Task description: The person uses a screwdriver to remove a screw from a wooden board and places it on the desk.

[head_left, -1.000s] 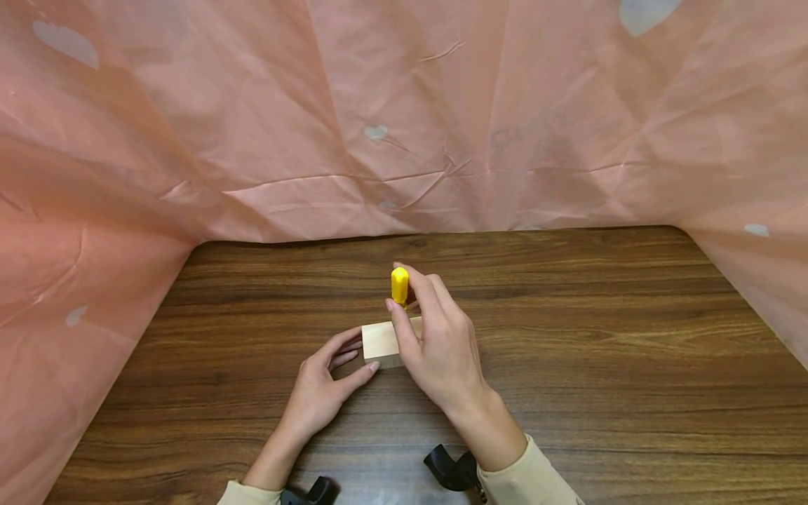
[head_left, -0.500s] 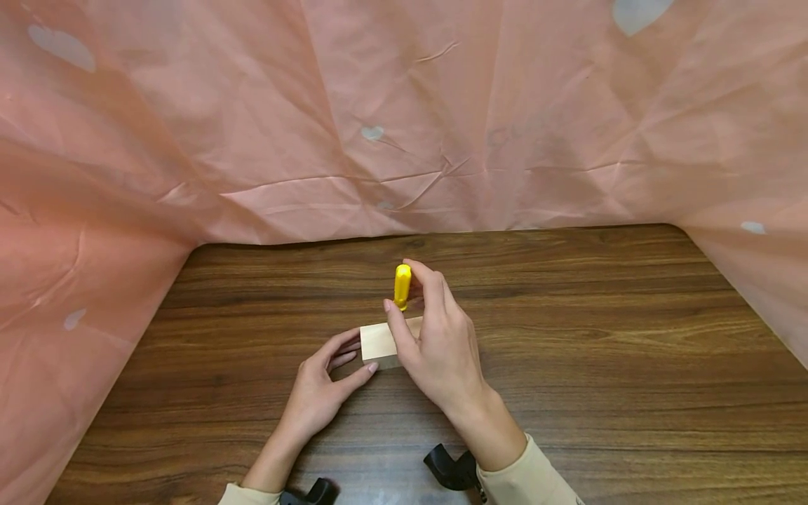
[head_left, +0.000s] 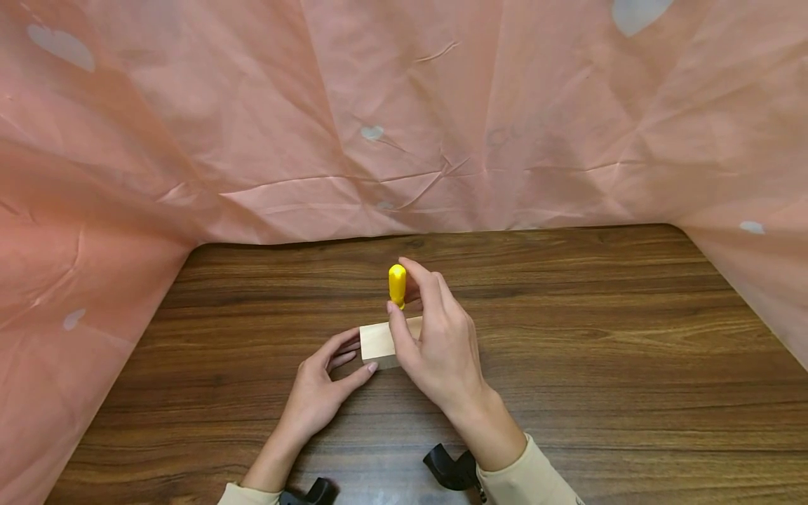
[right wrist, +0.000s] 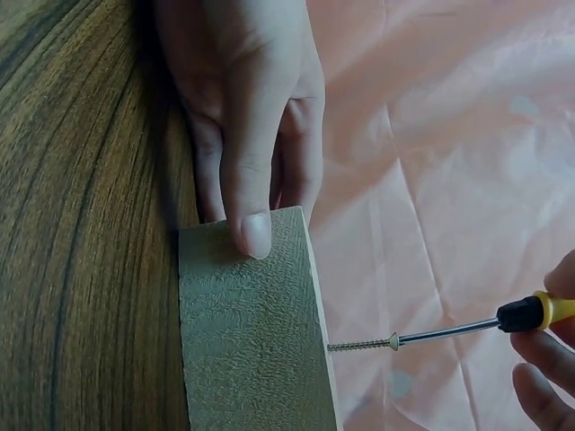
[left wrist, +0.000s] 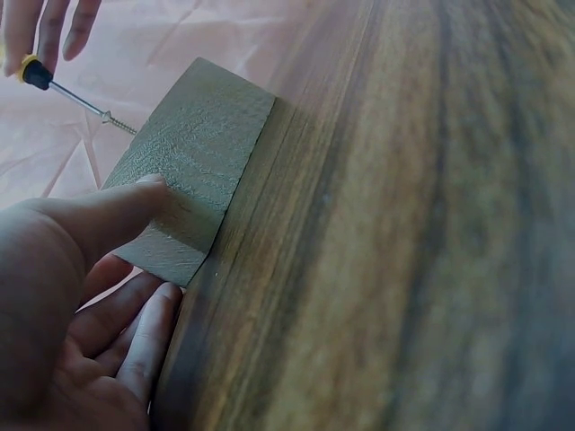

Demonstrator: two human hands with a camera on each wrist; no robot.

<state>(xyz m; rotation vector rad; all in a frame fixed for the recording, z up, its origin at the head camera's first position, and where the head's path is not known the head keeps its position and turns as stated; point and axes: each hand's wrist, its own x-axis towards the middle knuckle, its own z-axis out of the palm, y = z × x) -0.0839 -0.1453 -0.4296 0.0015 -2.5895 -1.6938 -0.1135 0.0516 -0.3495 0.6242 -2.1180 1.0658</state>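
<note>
A pale wooden block (head_left: 376,342) rests on the table, its right part hidden behind my right hand in the head view. My left hand (head_left: 322,389) grips the block's left end, the thumb on the near side and the fingers behind. With thumb and fingertips my right hand (head_left: 445,344) pinches the yellow handle of a screwdriver (head_left: 397,282) above the block. In the right wrist view the screwdriver's metal shaft (right wrist: 449,332) meets the head of a threaded screw (right wrist: 361,345). The screw stands upright at the block's top face, with most of its thread showing.
The brown wood-grain table (head_left: 600,365) spreads around both hands. A pink cloth (head_left: 404,140) with pale hearts hangs along the back and both sides. Black wrist-worn devices (head_left: 451,468) sit by the beige sleeves (head_left: 530,473).
The screwdriver handle leaned slightly right, then came back left, as my right thumb and index finger shifted on it. My left hand and the block keep their place.
</note>
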